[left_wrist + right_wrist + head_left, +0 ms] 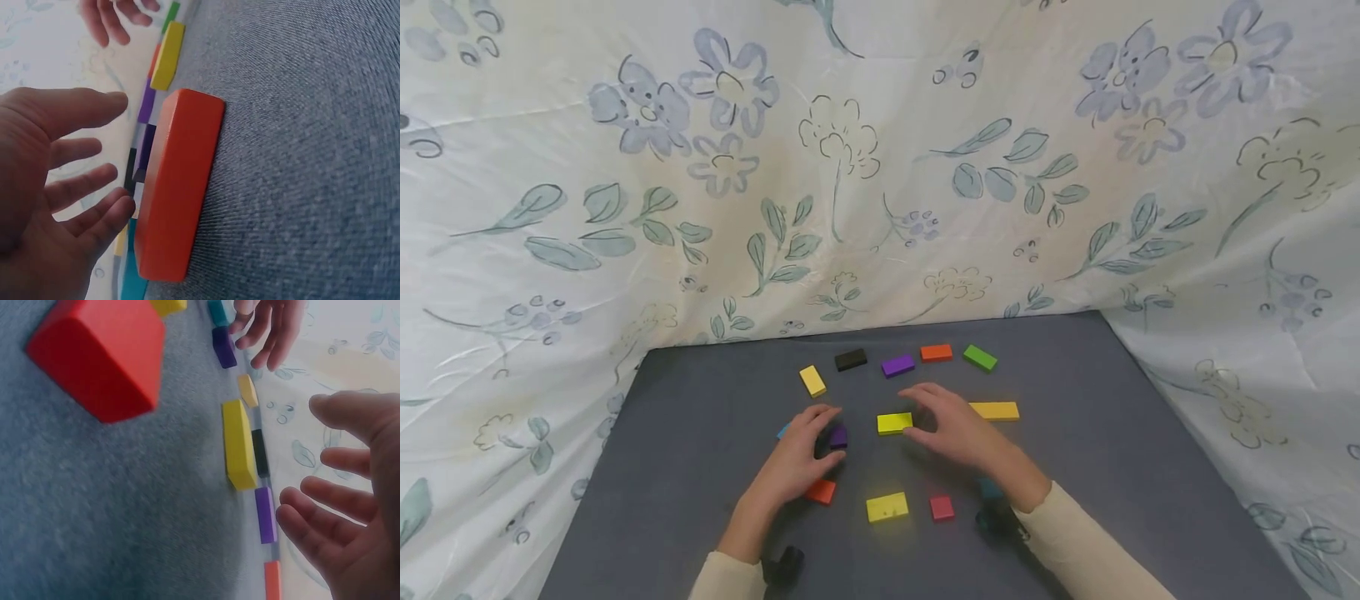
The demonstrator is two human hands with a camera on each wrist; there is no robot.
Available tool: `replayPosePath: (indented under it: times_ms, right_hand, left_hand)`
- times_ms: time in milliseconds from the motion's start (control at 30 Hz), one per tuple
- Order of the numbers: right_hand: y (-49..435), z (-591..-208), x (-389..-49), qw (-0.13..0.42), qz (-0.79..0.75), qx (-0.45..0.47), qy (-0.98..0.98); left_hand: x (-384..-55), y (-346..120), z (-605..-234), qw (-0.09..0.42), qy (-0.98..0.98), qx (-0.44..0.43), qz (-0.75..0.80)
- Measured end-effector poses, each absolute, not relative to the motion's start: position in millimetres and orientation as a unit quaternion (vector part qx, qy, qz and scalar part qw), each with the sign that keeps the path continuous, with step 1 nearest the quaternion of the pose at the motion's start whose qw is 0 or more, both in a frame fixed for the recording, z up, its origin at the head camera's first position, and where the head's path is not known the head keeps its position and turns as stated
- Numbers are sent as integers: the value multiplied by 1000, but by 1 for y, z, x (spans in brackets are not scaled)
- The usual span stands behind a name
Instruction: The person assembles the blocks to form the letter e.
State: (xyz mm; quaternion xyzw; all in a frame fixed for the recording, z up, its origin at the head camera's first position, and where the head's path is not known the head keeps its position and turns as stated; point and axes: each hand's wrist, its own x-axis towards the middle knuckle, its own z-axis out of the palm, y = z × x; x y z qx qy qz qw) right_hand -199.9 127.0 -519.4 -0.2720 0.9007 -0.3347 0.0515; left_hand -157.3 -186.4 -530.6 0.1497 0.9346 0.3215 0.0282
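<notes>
My left hand [799, 461] hovers at the left of the blocks with fingers spread and nothing between them. Close to it are a dark purple block [838, 437], a red-orange block [821, 492] and a blue block [783, 431] mostly hidden behind the hand. My right hand [955, 427] is also held with fingers apart, its thumb tip near the right end of a bright yellow block [893, 423]. In the right wrist view a gap separates that hand from the yellow block [238, 445]. An orange-yellow block [996, 411] lies just beyond the right hand.
Along the back lie pale yellow [812, 381], black [851, 360], purple [898, 366], orange-red [936, 353] and green [980, 357] blocks. Nearer are a yellow block [887, 507], a red block [942, 507] and a teal block [990, 487]. Floral cloth [880, 167] surrounds the dark grey tabletop [685, 467].
</notes>
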Motion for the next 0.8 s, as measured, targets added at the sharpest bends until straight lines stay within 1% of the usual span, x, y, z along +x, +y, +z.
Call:
replayPosePath:
  times_ms: [167, 533, 800]
  right_hand:
    - [123, -526, -201, 57, -335, -272, 900]
    - [117, -539, -201, 67, -306, -288, 905]
    - [111, -542, -207, 74, -285, -278, 914]
  left_hand:
    - [-160, -184, -534, 39, 938, 148, 310]
    - [-163, -181, -542, 41, 945, 141, 292]
    - [-168, -178, -543, 41, 947, 141, 287]
